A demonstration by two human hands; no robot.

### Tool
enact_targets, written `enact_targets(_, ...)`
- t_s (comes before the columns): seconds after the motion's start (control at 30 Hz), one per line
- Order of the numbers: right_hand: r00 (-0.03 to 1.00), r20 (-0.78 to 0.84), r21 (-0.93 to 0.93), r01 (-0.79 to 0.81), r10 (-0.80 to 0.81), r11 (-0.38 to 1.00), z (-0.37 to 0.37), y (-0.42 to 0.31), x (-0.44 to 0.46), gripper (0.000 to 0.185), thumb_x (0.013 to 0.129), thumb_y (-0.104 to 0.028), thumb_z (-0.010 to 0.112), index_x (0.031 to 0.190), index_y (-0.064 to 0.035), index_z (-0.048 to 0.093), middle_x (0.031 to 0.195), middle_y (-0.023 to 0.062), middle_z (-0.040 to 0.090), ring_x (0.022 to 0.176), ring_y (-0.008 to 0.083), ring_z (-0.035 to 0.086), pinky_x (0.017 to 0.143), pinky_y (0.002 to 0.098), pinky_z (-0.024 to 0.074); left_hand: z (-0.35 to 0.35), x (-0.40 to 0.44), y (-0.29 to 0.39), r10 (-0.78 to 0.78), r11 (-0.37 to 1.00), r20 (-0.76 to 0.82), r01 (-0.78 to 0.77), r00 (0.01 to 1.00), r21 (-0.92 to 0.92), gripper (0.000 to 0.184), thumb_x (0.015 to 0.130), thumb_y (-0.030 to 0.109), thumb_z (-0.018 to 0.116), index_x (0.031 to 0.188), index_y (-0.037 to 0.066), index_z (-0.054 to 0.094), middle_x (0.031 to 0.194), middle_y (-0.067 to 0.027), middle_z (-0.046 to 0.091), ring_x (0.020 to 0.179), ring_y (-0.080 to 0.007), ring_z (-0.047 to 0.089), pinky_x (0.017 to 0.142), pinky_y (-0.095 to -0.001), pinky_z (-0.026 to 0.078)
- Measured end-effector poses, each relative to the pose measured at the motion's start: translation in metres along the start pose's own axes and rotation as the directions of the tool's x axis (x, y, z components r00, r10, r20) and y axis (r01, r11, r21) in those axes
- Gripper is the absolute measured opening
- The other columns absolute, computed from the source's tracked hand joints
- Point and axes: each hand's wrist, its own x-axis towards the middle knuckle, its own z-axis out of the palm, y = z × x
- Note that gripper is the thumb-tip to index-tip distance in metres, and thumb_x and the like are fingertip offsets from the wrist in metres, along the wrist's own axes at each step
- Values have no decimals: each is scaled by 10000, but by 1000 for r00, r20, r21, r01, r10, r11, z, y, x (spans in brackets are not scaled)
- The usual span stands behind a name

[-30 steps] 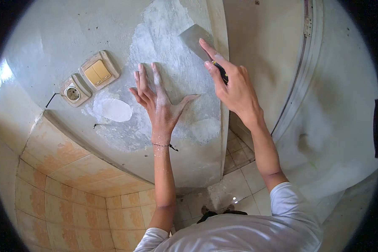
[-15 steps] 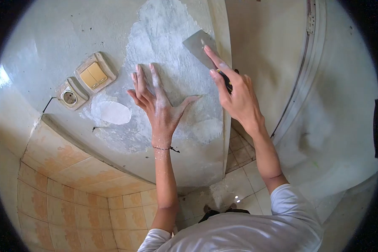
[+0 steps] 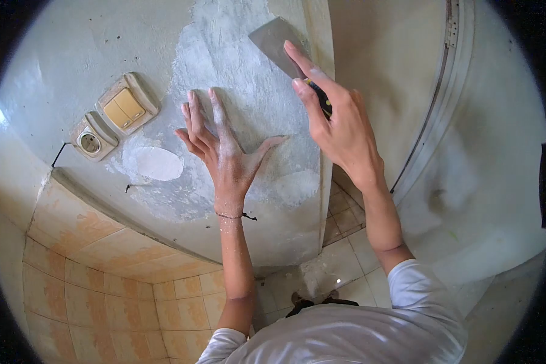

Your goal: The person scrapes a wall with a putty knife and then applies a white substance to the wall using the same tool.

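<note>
My right hand (image 3: 343, 127) grips a putty knife (image 3: 278, 47) by its dark handle, the index finger laid along the broad grey blade. The blade lies against, or very near, the upper right of a whitish filled patch (image 3: 215, 57) on the wall. Lower down, my left hand (image 3: 224, 148) rests on the wall with fingers spread and thumb stretched out to the right. White dust coats its fingers and wrist. A smooth white oval spot (image 3: 159, 164) of filler sits left of that hand.
A yellow light switch (image 3: 124, 108) and a round power socket (image 3: 90, 142) are mounted at left. Small wires poke from the wall below. Orange-patterned tiles (image 3: 85, 285) line the lower left. Right of the wall's edge stands a door frame (image 3: 434, 115). Floor tiles show underneath.
My right hand has moved the putty knife up and slightly left along the patch. My left hand stays spread on the wall. The whole view has shifted a little.
</note>
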Motion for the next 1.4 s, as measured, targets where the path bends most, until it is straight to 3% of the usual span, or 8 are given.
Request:
enact_targets(0.17, 1000, -7, -9, 13, -13, 1000, -1, 6, -9, 382, 1086, -185, 538, 1445, -73, 609, 1506, 34, 601, 614, 214, 608, 706, 315, 520, -1, 1, 0, -7, 1000, -2, 7, 1000, -7, 1380, 634, 727, 861, 1683, 101, 220, 1728, -199, 133, 1604, -406, 79, 1280, -609, 1)
enact_targets(0.23, 989, 78, -31, -126, 128, 992, -6, -11, 4, 381, 1087, -180, 533, 1445, -69, 604, 1508, 38, 600, 985, 272, 774, 867, 339, 554, 1, 0, -1, 2, 1000, -10, -2, 1000, 0, 1367, 640, 719, 863, 1681, 103, 229, 1726, -205, 138, 1605, -402, 80, 1280, -606, -4)
enact_targets(0.47, 1000, -1, -24, 22, -22, 999, -2, 5, -5, 378, 1088, -176, 531, 1433, -43, 607, 1509, 50, 603, 888, 250, 740, 899, 339, 549, 0, -1, -2, -2, 1000, -6, 2, 1000, -2, 1364, 639, 720, 862, 1680, 106, 231, 1721, -211, 153, 1605, -400, 82, 1280, -602, -11)
enact_targets(0.63, 992, 87, 60, -94, 88, 994, -11, -18, 14, 404, 1087, -184, 522, 1446, -9, 586, 1517, 63, 595, 1341, 320, 610, 1079, 370, 495, 0, -1, -1, -3, 1000, -5, 3, 1000, -14, 1372, 639, 715, 865, 1683, 104, 219, 1723, -206, 153, 1605, -400, 79, 1280, -600, -14)
enact_targets(0.87, 998, 11, -11, 58, -58, 998, -9, -4, 11, 400, 1084, -192, 539, 1447, -32, 595, 1513, 58, 600, 1054, 270, 753, 985, 331, 524, 0, 0, -1, -8, 1000, -1, 8, 1000, -18, 1367, 635, 717, 866, 1679, 100, 234, 1721, -206, 157, 1606, -401, 77, 1279, -601, -16)
enact_targets(0.93, 988, 107, -15, -107, 108, 994, -15, -23, 23, 402, 1080, -184, 549, 1454, -42, 595, 1510, 56, 607, 993, 267, 744, 973, 327, 523, 0, 1, 0, -12, 1000, -3, 12, 1000, -21, 1358, 645, 715, 862, 1678, 92, 238, 1722, -207, 155, 1608, -401, 73, 1279, -598, -21)
enact_targets(1.17, 999, 39, 1, 34, -34, 999, -9, -4, 5, 378, 1084, -173, 541, 1425, -20, 602, 1510, 29, 614, 745, 189, 583, 863, 290, 512, 0, 0, -2, 3, 1000, -11, -3, 1000, -20, 1357, 648, 721, 855, 1680, 94, 235, 1721, -208, 158, 1606, -401, 83, 1284, -585, -30)
enact_targets(1.4, 992, 114, 85, -67, 57, 994, -15, -7, -2, 415, 1091, -188, 530, 1474, -37, 582, 1517, 89, 603, 1355, 240, 603, 1130, 335, 436, -1, 0, -2, -6, 1000, -2, 6, 1000, -28, 1344, 654, 717, 856, 1682, 110, 238, 1723, -200, 161, 1606, -401, 88, 1284, -583, -31)
